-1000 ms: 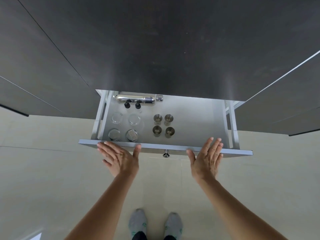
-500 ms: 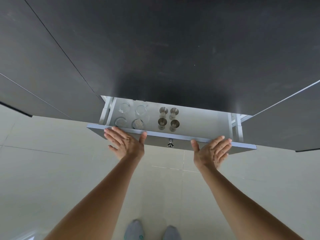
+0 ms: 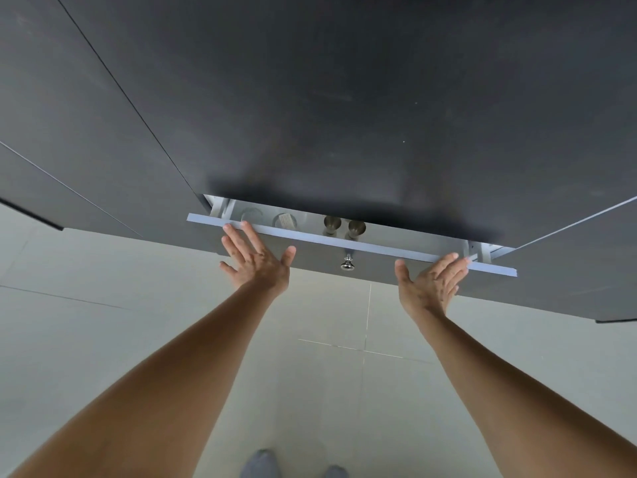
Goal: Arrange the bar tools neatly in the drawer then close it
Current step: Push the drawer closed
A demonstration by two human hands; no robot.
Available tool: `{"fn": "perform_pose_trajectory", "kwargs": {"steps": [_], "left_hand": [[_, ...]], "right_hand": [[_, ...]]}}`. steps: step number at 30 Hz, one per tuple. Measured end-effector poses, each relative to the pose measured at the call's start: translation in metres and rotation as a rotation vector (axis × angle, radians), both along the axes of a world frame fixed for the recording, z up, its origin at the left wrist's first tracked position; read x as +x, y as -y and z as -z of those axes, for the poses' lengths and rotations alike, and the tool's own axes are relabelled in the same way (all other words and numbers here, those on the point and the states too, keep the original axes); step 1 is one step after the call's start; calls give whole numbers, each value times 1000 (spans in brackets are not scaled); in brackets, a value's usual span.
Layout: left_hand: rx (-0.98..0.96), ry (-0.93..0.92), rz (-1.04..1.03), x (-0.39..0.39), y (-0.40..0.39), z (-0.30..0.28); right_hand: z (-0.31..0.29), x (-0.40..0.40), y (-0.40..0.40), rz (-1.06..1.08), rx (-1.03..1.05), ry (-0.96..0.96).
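**Bare arms and grey socks**

You can see two arms, and both are bare. No sleeve shows on them. The left hand (image 3: 256, 260) has nothing on it: no ring, no watch, no glove. The right hand (image 3: 431, 288) is bare too. The fingers are long and the nails are cut short. At the very bottom of the view are two feet in grey socks (image 3: 263, 464). Only the toe ends of the socks show.
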State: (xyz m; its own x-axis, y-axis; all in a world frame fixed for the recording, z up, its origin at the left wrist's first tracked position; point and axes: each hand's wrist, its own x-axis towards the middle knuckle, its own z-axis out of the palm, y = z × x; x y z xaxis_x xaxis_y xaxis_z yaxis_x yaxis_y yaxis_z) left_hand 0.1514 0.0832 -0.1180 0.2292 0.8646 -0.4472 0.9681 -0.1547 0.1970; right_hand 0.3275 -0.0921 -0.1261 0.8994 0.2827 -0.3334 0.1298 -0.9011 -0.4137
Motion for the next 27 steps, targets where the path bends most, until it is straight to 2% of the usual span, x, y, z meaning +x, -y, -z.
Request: {"fn": "perform_pose_trajectory", "kwargs": {"steps": [6,12,18,23,27], "left_hand": [[-39,-16,129,0,-14,0],[-107,-10,201,0,-28,-4],[-156,-21,223,-2,-38,-10],[-137,-3,298,-9,-41,-26],[-93,-27,393,-25,-19,-47]], "right_hand": [[-1,14,9,-169,14,-4],[0,16,11,-249,-89,-2],[-8,27,8,-287,-219,-99],[-30,47,17,-387,-310,-188],[-58,39,33,-370,-308,-208]]}}
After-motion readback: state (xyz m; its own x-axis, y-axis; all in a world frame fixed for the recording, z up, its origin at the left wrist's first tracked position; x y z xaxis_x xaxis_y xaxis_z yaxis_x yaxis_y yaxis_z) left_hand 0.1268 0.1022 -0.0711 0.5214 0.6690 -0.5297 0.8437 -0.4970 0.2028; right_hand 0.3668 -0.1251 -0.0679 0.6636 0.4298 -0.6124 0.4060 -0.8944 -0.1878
